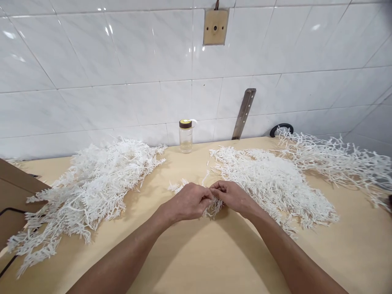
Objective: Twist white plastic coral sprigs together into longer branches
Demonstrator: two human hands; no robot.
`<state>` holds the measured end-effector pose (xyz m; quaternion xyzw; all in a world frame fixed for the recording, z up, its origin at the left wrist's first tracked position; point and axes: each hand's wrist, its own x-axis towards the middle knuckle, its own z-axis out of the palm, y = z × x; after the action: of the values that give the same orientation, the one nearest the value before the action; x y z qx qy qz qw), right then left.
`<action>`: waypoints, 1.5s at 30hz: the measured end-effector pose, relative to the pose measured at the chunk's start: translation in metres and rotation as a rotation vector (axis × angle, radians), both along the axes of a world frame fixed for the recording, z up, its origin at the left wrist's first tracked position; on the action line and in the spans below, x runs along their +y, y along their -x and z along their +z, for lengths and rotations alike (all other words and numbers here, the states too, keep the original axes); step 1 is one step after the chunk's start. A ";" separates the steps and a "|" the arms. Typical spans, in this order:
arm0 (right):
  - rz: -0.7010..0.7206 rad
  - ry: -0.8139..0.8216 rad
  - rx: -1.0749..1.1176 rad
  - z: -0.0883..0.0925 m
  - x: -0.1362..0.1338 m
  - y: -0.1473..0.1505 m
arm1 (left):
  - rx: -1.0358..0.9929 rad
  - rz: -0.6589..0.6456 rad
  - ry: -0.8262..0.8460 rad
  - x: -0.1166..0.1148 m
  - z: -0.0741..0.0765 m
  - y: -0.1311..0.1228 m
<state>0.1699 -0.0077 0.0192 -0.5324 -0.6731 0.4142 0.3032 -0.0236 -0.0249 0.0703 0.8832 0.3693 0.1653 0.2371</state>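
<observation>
My left hand (190,201) and my right hand (233,195) meet at the middle of the wooden table (196,257). Both are closed in a pinch on one white plastic sprig (211,209), whose spiky tips stick out under and behind the fingers. A big heap of the same white sprigs (92,183) lies to the left. Another heap (272,183) lies just right of my right hand, touching its wrist.
A clear jar with a brown lid (185,136) stands at the back by the tiled wall. A metal bar (244,113) leans on the wall, a black curved thing (281,129) beside it. Looser white branches (339,159) spread far right. A brown box (15,196) sits at the left edge.
</observation>
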 end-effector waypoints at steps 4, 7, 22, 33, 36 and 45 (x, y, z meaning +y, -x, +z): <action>-0.018 0.017 0.007 -0.004 0.001 -0.005 | 0.170 -0.022 0.029 0.005 -0.009 0.003; -0.010 0.028 0.008 -0.006 0.001 -0.007 | 0.287 0.042 0.027 0.011 -0.013 0.008; 0.033 -0.050 0.049 -0.001 -0.004 0.004 | 0.419 0.230 -0.146 -0.002 0.011 0.004; -0.076 -0.049 -0.041 -0.001 -0.002 0.009 | 0.115 0.079 -0.215 -0.051 -0.019 -0.036; -0.074 -0.068 -0.023 -0.004 0.001 0.003 | 0.065 0.171 -0.214 -0.039 -0.036 -0.039; -0.032 -0.077 -0.033 -0.001 0.004 -0.009 | -0.067 0.466 -0.046 -0.004 -0.051 -0.025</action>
<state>0.1791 -0.0040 0.0186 -0.5378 -0.6849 0.3741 0.3190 0.0012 -0.0286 0.0195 0.7732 0.5513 0.2533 0.1844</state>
